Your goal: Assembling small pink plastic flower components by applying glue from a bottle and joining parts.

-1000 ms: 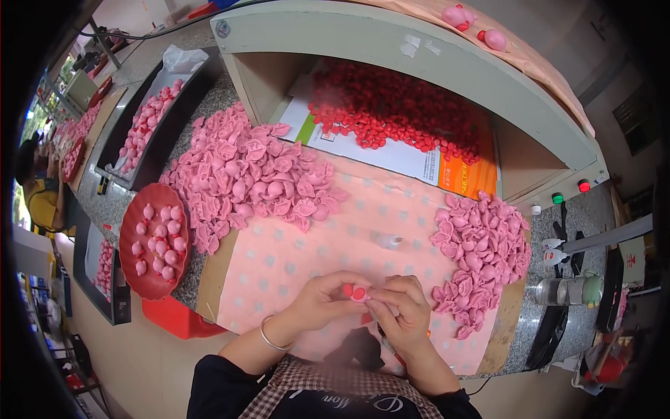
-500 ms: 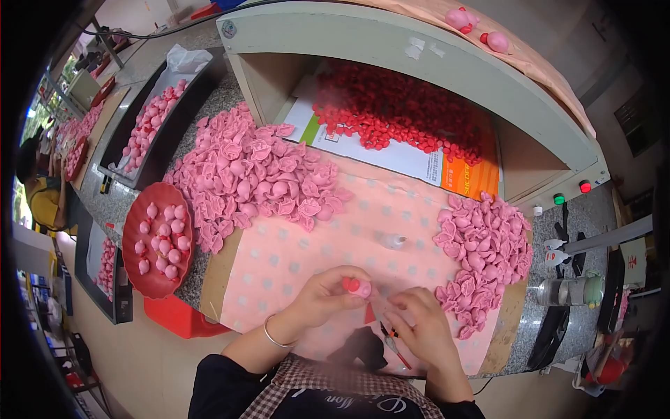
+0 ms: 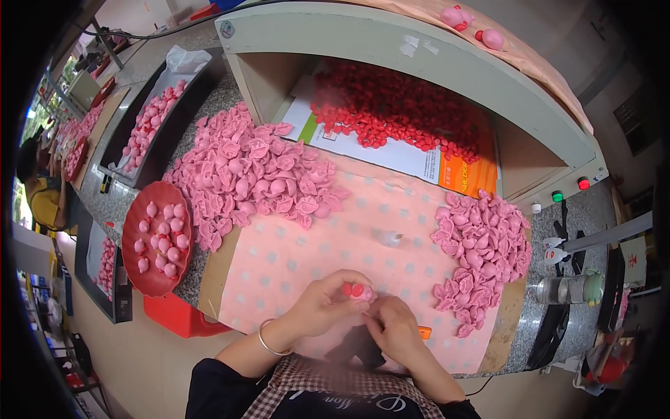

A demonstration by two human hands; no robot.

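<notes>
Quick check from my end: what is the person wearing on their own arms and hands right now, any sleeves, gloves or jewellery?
Both hands are bare, with no gloves. The left hand has a thin silver-coloured bangle round the wrist, and that forearm is uncovered up to a dark sleeve near the elbow. The right hand shows no ring or band that I can make out; its forearm is uncovered too, meeting dark clothing at the lower edge.

a single head-worn fisheye camera looks steeply down from just above the table [image 3: 363,230], facing forward past the wearer's forearms at the lower edge. the left hand [image 3: 328,304] and right hand [image 3: 394,328] sit close beneath the lens; straight edges bow toward the dark rim.
</notes>
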